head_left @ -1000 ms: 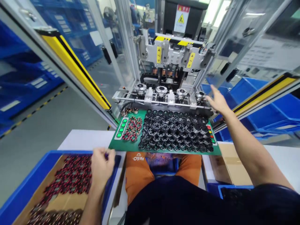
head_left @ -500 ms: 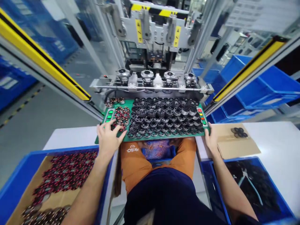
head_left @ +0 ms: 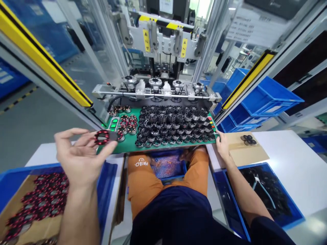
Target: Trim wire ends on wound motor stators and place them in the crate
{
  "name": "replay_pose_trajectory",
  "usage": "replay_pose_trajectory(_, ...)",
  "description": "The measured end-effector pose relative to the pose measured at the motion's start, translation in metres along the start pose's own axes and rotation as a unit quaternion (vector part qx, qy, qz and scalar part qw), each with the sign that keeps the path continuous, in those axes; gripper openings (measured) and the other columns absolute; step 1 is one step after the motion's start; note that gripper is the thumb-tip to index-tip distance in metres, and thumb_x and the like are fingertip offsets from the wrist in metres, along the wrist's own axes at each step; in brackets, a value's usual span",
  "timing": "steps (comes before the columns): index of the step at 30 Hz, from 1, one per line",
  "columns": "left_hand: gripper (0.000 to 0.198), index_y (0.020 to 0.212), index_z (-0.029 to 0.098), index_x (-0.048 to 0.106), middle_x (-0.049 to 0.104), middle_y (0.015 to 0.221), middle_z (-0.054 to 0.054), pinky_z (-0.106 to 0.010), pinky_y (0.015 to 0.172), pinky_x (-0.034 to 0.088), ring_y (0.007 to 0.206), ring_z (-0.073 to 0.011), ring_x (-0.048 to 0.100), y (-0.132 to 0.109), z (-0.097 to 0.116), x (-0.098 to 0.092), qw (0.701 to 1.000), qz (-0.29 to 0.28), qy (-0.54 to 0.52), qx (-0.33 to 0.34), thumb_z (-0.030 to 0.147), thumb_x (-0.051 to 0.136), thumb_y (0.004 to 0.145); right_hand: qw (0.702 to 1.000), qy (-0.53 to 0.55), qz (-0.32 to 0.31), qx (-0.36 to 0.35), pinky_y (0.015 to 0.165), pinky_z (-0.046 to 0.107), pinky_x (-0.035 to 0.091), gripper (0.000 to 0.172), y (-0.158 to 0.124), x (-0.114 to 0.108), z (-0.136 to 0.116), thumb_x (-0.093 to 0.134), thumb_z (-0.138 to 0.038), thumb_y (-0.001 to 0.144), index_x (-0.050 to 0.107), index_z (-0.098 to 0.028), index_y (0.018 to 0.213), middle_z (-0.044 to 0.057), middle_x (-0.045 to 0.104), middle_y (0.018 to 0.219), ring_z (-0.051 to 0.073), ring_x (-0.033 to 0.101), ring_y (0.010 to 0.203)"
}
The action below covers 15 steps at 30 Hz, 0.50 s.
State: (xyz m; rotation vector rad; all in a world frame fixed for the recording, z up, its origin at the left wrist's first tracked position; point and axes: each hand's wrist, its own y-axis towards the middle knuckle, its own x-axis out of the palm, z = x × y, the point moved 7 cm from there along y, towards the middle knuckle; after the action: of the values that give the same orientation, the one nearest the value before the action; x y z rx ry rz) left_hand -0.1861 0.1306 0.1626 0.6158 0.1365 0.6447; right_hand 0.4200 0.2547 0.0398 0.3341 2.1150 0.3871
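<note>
My left hand (head_left: 84, 149) is raised over the left front corner of the green work surface (head_left: 127, 146). Its thumb and fingers pinch a wound motor stator (head_left: 101, 137) with red coils; a dark, blurred part beside it is hard to make out. Just beyond, several more wound stators (head_left: 129, 120) stand in a small group on the green surface. To their right are close rows of black ring-shaped parts (head_left: 173, 124), some stacked. My right hand (head_left: 221, 144) is closed around the right front corner of the green surface, fingertips partly hidden.
A machine fixture (head_left: 155, 90) with round metal holders stands behind the rows. Yellow posts (head_left: 51, 58) flank both sides. At lower left is a blue bin (head_left: 15, 173) of stators; at lower right, a blue bin (head_left: 288, 221) holds black parts and pliers (head_left: 264, 190). Cardboard (head_left: 247, 153) carries black rings.
My left hand has moved left and up from the stators on the green surface, now with a stator between its fingers. My right hand stays by the right corner. The view has shifted slightly.
</note>
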Motion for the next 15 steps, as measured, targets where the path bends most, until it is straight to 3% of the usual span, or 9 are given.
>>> replay_pose_trajectory(3,0.083,0.123,0.026,0.067,0.076,0.112,0.003,-0.021,0.082,0.072,0.097,-0.0186,0.087,-0.038,0.052,0.017,0.994,-0.069,-0.054,0.069,0.015,0.111,0.054,0.999,-0.022,-0.039,-0.005,0.126,0.064,0.055,0.055,0.012,-0.008,-0.001,0.038,-0.035,0.099,0.073,-0.017,0.137,0.025,0.074,0.136,0.037,0.069,0.135)
replay_pose_trajectory(6,0.087,0.136,0.033,0.069,0.068,0.137,0.001,-0.022,0.081,0.076,0.103,-0.0210,0.088,-0.074,0.082,0.031,0.989,-0.125,-0.038,0.061,0.021,0.114,0.064,0.996,-0.044,-0.073,-0.028,0.130,0.066,0.051,0.053,0.011,-0.024,-0.019,0.055,-0.038,0.091,0.073,-0.019,0.138,0.022,0.075,0.140,0.040,0.068,0.139)
replay_pose_trajectory(7,0.087,0.141,0.036,0.068,0.065,0.142,0.000,-0.023,0.081,0.076,0.108,-0.0220,0.088,-0.086,0.086,0.035,0.988,-0.147,-0.030,0.047,0.021,0.113,0.068,0.997,-0.051,-0.045,-0.048,0.128,0.068,0.053,0.054,0.002,-0.035,-0.033,0.061,-0.039,0.090,0.073,-0.020,0.139,0.022,0.074,0.144,0.040,0.069,0.138)
replay_pose_trajectory(9,0.087,0.149,0.042,0.066,0.067,0.144,0.000,-0.025,0.078,0.078,0.115,-0.0242,0.087,-0.109,0.088,0.042,0.979,-0.202,-0.026,0.023,0.023,0.109,0.077,0.997,0.024,0.053,-0.045,0.116,0.063,0.062,0.053,-0.032,-0.061,-0.067,0.061,-0.042,0.101,0.066,-0.024,0.151,0.018,0.075,0.146,0.036,0.076,0.129)
replay_pose_trajectory(11,0.087,0.155,0.046,0.061,0.072,0.139,0.000,-0.028,0.072,0.079,0.116,-0.0254,0.086,-0.131,0.085,0.053,0.960,-0.275,-0.041,0.006,0.026,0.106,0.084,0.980,0.188,0.049,-0.037,0.103,0.053,0.068,0.050,-0.080,-0.065,-0.110,0.068,-0.048,0.107,0.064,-0.029,0.153,0.011,0.081,0.129,0.029,0.080,0.113)
replay_pose_trajectory(13,0.081,0.153,0.047,0.064,0.072,0.140,-0.001,-0.028,0.067,0.078,0.113,-0.0252,0.086,-0.151,0.077,0.063,0.945,-0.323,-0.040,-0.001,0.031,0.105,0.086,0.929,0.346,-0.129,-0.011,0.091,0.044,0.070,0.054,-0.128,-0.037,-0.161,0.072,-0.055,0.108,0.065,-0.032,0.156,0.009,0.083,0.122,0.027,0.082,0.105)
replay_pose_trajectory(15,0.072,0.148,0.045,0.068,0.072,0.145,-0.001,-0.028,0.069,0.078,0.111,-0.0237,0.087,-0.169,0.067,0.075,0.931,-0.365,-0.028,0.000,0.034,0.104,0.087,0.844,0.436,-0.311,0.021,0.091,0.039,0.071,0.076,-0.172,-0.003,-0.207,0.083,-0.062,0.101,0.058,-0.031,0.166,0.010,0.082,0.127,0.026,0.083,0.110)
